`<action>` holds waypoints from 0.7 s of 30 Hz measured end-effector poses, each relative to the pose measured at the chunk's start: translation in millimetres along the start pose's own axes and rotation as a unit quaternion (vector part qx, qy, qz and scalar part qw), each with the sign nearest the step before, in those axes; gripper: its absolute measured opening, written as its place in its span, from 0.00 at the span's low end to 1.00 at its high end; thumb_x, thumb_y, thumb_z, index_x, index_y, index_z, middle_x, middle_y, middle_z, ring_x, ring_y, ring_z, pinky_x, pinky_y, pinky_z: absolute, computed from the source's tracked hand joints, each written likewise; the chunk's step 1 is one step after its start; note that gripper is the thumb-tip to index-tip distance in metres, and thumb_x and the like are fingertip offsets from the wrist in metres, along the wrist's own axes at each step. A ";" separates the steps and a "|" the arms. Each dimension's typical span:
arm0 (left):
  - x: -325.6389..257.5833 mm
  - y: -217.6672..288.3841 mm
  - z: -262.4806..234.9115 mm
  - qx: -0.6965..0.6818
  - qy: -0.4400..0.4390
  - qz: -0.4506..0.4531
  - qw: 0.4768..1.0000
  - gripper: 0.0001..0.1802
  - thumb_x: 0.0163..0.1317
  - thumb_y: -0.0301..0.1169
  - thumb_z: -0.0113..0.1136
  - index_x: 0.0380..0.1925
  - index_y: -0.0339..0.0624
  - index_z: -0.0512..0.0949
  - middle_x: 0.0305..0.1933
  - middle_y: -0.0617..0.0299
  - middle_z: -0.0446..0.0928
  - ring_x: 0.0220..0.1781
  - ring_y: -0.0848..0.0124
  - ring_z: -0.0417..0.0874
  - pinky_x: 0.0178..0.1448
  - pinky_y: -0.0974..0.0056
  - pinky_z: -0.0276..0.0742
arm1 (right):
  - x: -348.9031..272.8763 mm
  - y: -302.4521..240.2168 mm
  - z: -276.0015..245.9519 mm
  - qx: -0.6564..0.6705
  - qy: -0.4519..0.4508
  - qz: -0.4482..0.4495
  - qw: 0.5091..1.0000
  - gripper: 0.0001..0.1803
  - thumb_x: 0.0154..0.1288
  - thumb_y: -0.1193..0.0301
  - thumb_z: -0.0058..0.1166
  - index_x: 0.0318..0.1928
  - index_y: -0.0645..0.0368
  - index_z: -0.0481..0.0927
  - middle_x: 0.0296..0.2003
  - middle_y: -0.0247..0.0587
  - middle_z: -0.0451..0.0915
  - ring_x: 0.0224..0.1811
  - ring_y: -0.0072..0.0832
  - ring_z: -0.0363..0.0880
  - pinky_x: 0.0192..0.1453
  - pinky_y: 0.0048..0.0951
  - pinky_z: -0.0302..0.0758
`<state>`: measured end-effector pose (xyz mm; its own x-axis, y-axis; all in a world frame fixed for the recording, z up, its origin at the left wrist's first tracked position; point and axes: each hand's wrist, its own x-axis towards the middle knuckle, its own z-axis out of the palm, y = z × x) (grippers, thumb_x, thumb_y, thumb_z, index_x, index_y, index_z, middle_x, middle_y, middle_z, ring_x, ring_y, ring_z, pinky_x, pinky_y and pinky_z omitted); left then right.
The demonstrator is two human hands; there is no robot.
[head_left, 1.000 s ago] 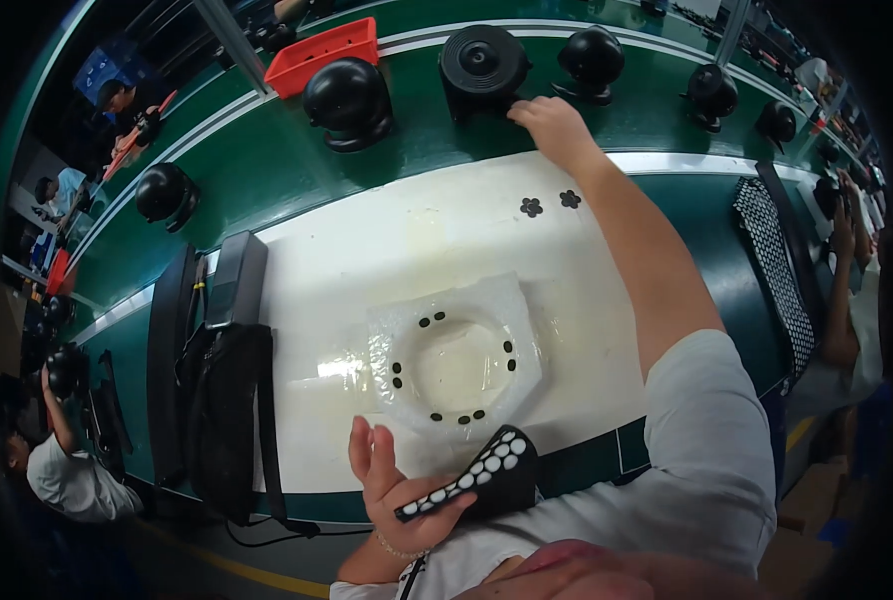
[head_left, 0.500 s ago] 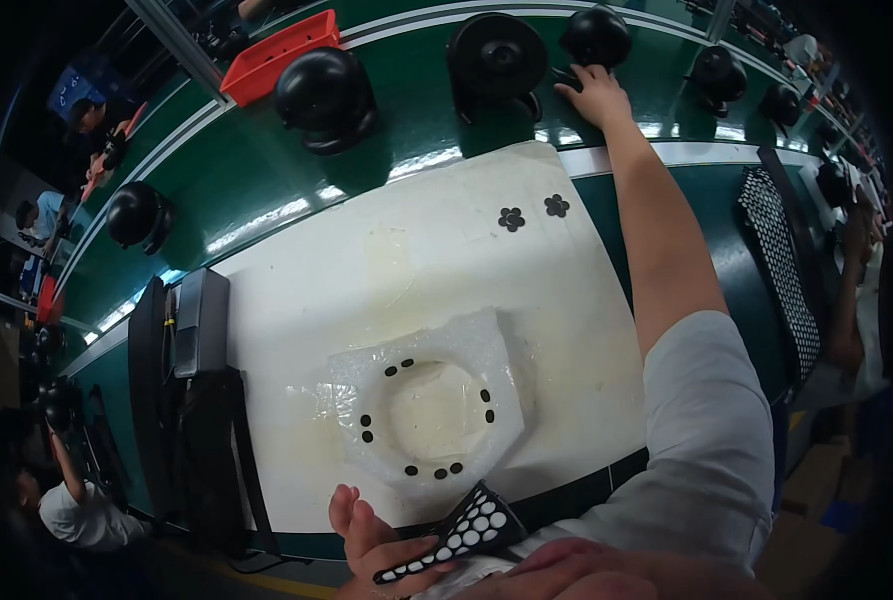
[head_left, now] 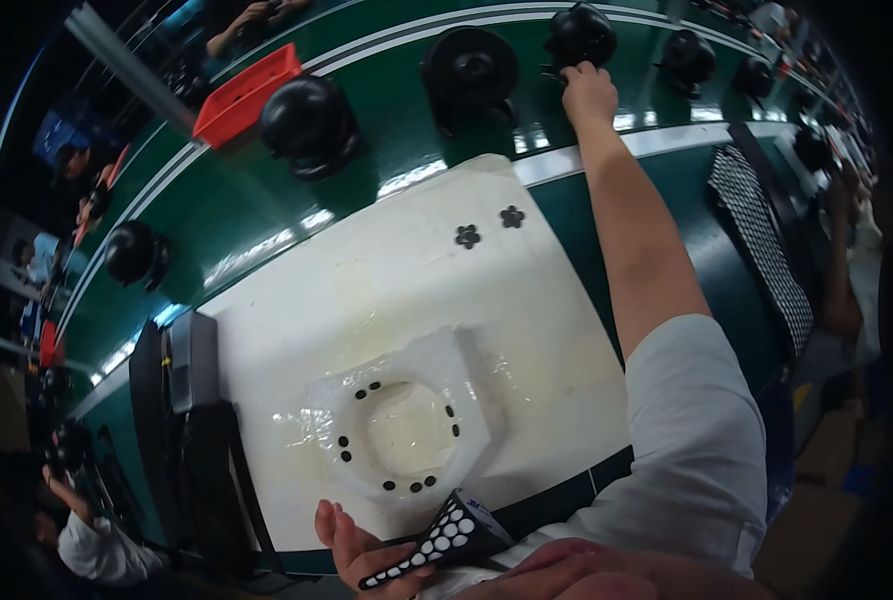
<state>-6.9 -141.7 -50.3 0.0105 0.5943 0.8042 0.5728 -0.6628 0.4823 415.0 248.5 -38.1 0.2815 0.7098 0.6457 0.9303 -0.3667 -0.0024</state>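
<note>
Overhead light is glaring in white streaks off the green conveyor belt (head_left: 267, 215) just left of the right hand (head_left: 589, 95). Fisheye distortion is bending edges, corners are fading black, and the near left hand (head_left: 367, 545) is blurring.

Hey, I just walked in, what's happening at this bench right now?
A person at a white work mat reaches the right hand far out to a black dome-shaped part on the green conveyor belt, fingers on it. The left hand, near the body, holds a black flat piece dotted with white spots. A clear plastic ring-shaped holder with black dots lies on the mat.
</note>
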 end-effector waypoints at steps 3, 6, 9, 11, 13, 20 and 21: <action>5.3 12.5 0.0 -0.002 -0.015 -0.030 0.999 0.24 0.53 0.54 0.54 0.23 0.42 0.68 0.57 0.46 0.64 0.63 0.46 0.56 0.63 0.46 0.48 | -13.0 16.3 -27.7 0.057 0.052 -0.011 0.997 0.10 0.60 0.67 0.46 0.42 0.49 0.77 0.38 0.33 0.75 0.43 0.34 0.73 0.45 0.35 0.72; 12.5 18.3 6.4 -0.071 -0.037 -0.075 0.994 0.20 0.49 0.48 0.61 0.26 0.43 0.71 0.54 0.50 0.67 0.62 0.47 0.58 0.62 0.47 0.52 | -33.1 48.1 -76.1 0.114 0.137 -0.020 0.984 0.09 0.61 0.66 0.46 0.39 0.53 0.76 0.34 0.36 0.76 0.39 0.34 0.75 0.40 0.33 0.73; 15.1 24.8 -1.2 -0.097 -0.044 -0.137 0.985 0.21 0.45 0.48 0.66 0.22 0.41 0.74 0.50 0.52 0.71 0.56 0.50 0.65 0.57 0.52 0.60 | -53.3 42.0 -131.5 0.230 0.152 -0.094 0.957 0.11 0.62 0.63 0.47 0.38 0.58 0.75 0.27 0.39 0.78 0.29 0.33 0.77 0.31 0.28 0.72; 21.9 28.5 -2.2 -0.097 -0.045 -0.152 0.983 0.21 0.45 0.46 0.67 0.22 0.40 0.73 0.47 0.52 0.73 0.52 0.51 0.69 0.54 0.53 0.64 | -77.1 23.8 -190.7 0.387 0.120 -0.127 0.905 0.12 0.64 0.63 0.47 0.38 0.59 0.75 0.23 0.34 0.78 0.20 0.22 0.74 0.26 0.19 0.68; 20.8 25.1 -5.7 -0.126 -0.046 -0.112 0.985 0.19 0.45 0.43 0.67 0.22 0.39 0.72 0.42 0.52 0.75 0.47 0.52 0.73 0.51 0.54 0.67 | -104.7 -1.4 -239.3 0.600 0.001 -0.121 0.791 0.12 0.67 0.64 0.43 0.39 0.60 0.72 0.24 0.30 0.74 0.27 0.15 0.67 0.37 0.16 0.65; 24.3 47.9 -22.2 -0.310 -0.128 -0.154 0.929 0.12 0.36 0.19 0.67 0.24 0.31 0.74 0.39 0.43 0.77 0.37 0.57 0.82 0.41 0.65 0.77 | -187.4 -82.5 -310.3 0.773 -0.439 -0.012 0.457 0.14 0.66 0.62 0.41 0.40 0.61 0.69 0.22 0.33 0.75 0.28 0.14 0.68 0.37 0.14 0.61; 25.8 49.4 -24.8 -0.318 -0.126 -0.152 0.927 0.12 0.37 0.18 0.66 0.24 0.30 0.74 0.39 0.44 0.78 0.37 0.59 0.82 0.41 0.67 0.76 | -193.5 -89.3 -316.3 0.754 -0.474 -0.006 0.455 0.14 0.66 0.62 0.42 0.41 0.61 0.69 0.22 0.32 0.75 0.29 0.14 0.68 0.38 0.15 0.62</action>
<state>1.4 -170.4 2.9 0.1645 0.8322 0.5295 -0.0173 -0.5343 0.8451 203.1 -46.3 78.7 -0.4160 0.9087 0.0337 -0.1643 -0.0387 -0.9857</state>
